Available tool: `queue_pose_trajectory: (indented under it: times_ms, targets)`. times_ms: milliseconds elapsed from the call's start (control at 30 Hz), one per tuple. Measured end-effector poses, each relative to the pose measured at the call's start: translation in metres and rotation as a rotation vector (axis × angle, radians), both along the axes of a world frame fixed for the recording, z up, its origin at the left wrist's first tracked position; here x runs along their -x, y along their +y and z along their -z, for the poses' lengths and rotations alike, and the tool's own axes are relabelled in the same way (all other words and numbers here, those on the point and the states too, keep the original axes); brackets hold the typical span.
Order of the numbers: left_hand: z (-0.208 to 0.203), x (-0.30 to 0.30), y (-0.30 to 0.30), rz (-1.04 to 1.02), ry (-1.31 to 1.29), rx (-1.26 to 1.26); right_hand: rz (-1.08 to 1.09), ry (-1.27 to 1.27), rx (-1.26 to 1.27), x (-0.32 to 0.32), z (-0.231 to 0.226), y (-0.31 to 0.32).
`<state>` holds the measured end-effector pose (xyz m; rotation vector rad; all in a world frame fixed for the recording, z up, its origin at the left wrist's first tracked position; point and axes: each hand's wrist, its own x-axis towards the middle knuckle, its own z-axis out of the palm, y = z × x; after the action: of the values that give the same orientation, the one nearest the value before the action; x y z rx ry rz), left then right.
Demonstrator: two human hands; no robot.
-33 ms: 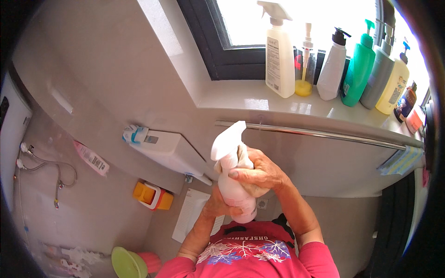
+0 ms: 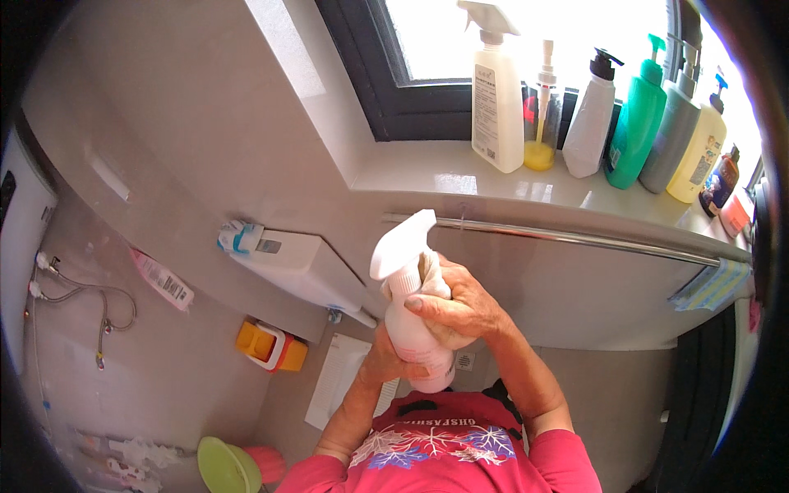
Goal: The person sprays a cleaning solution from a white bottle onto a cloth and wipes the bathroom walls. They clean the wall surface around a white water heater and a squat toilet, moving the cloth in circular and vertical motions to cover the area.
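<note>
A pale pink spray bottle (image 2: pixel 417 341) with a white trigger head is held upright, slightly tilted, before my chest. My left hand (image 2: pixel 382 361) is wrapped round its lower body. In my right hand (image 2: pixel 464 304) a cream cloth (image 2: pixel 434 283) is bunched, pressed against the bottle's neck and upper side. The thumb of that hand lies across the cloth toward the bottle. Part of the cloth is hidden behind the trigger head and under my fingers.
Several bottles, among them a white sprayer (image 2: pixel 496 107) and a green pump bottle (image 2: pixel 637 123), line the window sill (image 2: pixel 403 168). A metal rail (image 2: pixel 567 237) runs below it. Leftward are a white cistern (image 2: pixel 288 263), an orange bin (image 2: pixel 271 345), a squat toilet (image 2: pixel 333 382) and a green basin (image 2: pixel 222 468).
The spray bottle has shifted very slightly up and to the left in my hands. My grip looks the same.
</note>
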<state>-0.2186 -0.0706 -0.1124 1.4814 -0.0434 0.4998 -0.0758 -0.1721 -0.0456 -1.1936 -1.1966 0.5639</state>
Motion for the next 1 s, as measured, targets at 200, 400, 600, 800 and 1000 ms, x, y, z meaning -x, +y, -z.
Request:
queue_pose_trajectory:
  times_ms: [200,400,600,800,1000]
  targets:
    - [0.003,-0.012,0.015,-0.33,-0.05,0.143,0.502,-0.449,-0.134,0.041,0.013,-0.003]
    - [-0.012,-0.017,0.019,-0.304,-0.23,0.251,0.458,-0.014,-0.167,0.065,0.055,-0.004]
    - [-0.026,-0.022,0.006,-0.26,-0.285,0.221,0.016,1.182,0.015,0.05,0.07,-0.001]
    - [-0.019,-0.023,0.008,-0.348,-0.269,0.236,0.399,0.454,-0.059,0.053,0.072,0.005]
    - [-0.021,-0.023,0.011,-0.471,-0.274,0.207,0.722,-0.674,-0.047,0.068,0.047,-0.006]
